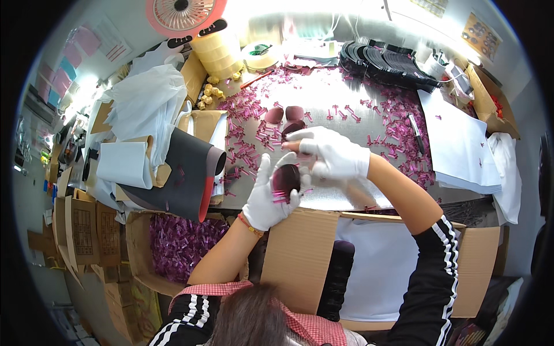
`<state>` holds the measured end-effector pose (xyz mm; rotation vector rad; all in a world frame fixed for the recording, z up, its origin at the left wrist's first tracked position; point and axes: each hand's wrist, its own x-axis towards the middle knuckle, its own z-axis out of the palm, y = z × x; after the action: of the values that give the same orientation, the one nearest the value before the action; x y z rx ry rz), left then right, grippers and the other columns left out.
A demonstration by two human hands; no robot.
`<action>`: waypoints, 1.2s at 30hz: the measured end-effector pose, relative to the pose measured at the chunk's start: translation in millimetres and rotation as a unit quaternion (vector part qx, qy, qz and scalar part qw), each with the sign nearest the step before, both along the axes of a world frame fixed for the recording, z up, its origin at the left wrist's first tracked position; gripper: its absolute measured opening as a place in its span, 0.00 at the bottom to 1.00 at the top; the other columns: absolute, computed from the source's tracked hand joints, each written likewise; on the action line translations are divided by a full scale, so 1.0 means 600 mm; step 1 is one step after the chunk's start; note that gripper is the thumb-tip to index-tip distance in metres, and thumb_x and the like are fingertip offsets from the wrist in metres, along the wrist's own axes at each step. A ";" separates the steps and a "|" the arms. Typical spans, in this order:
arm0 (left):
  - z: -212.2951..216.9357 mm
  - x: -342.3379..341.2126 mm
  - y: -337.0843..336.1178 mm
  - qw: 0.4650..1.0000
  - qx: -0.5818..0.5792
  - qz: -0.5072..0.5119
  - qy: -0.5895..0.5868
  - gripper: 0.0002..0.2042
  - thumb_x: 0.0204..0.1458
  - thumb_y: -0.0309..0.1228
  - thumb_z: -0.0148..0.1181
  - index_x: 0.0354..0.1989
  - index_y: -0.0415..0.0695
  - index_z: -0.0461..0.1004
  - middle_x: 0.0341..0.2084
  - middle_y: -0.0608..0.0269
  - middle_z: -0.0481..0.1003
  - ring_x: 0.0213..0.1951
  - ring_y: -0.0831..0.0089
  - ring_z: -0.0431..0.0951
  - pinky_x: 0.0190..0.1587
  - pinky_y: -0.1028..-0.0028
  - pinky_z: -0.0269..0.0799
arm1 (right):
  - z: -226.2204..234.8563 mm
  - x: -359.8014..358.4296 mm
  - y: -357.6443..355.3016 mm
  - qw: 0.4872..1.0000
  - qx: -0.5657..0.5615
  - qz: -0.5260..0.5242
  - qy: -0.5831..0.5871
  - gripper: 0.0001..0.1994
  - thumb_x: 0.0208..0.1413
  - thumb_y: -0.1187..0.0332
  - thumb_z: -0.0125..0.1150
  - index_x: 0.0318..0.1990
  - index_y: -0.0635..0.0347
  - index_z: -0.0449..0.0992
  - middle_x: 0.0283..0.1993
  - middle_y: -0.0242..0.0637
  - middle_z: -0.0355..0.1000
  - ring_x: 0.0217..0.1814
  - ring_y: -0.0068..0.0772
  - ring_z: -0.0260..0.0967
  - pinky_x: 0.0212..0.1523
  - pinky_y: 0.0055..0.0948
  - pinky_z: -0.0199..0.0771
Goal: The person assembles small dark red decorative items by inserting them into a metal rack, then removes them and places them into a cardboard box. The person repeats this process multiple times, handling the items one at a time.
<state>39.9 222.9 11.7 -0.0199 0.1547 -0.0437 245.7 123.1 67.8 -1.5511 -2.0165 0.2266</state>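
Note:
In its white glove, my left hand (pixel 267 196) holds a dark purple tinted lens (pixel 285 180), palm up with the fingers curled round its edge. Small pink clear plastic pieces (pixel 279 197) show at the lens's lower edge, by my fingers. My right hand (pixel 334 153), gloved with a bare fingertip showing, is just above and to the right of that lens. Its fingers are drawn together, and whatever they pinch is hidden. Just beyond it on the metal table lie three more tinted lenses (pixel 294 113), one partly behind the right hand.
Loose pink pieces (pixel 398 124) litter the table (pixel 340 89). A pen (pixel 416 134) lies right, beside white sheets (pixel 459 147). Black curved parts (pixel 389 63) line the back. Nearer me are a carton of pink pieces (pixel 184 245) and an open carton (pixel 300 254). Tape rolls (pixel 218 55) stand back left.

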 end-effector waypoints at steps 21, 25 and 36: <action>0.008 0.023 -0.016 0.936 0.200 0.225 0.181 0.13 0.65 0.45 0.52 0.50 0.54 0.69 0.44 0.65 0.74 0.45 0.69 0.76 0.49 0.61 0.80 | -0.008 -0.073 0.007 0.953 -0.059 -0.280 -0.100 0.13 0.56 0.54 0.59 0.38 0.53 0.76 0.32 0.42 0.78 0.36 0.45 0.79 0.36 0.42 0.78; 0.003 0.013 -0.007 0.952 0.210 0.182 0.128 0.17 0.64 0.50 0.51 0.51 0.53 0.70 0.45 0.67 0.75 0.47 0.70 0.76 0.48 0.66 0.76 | 0.045 -0.105 -0.001 0.967 -0.129 -0.221 0.016 0.19 0.58 0.49 0.58 0.39 0.56 0.78 0.35 0.43 0.77 0.39 0.46 0.77 0.42 0.43 0.76; 0.002 -0.012 0.028 0.968 0.050 0.223 0.105 0.16 0.61 0.51 0.54 0.45 0.54 0.76 0.40 0.66 0.75 0.44 0.71 0.75 0.38 0.75 0.76 | -0.100 0.002 0.030 0.948 -0.034 -0.186 -0.256 0.16 0.50 0.56 0.66 0.37 0.59 0.77 0.38 0.37 0.73 0.40 0.42 0.72 0.40 0.38 0.75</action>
<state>32.7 240.0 12.7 0.0429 0.3608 0.4172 246.7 140.9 8.0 -2.1663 -2.0352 -0.2889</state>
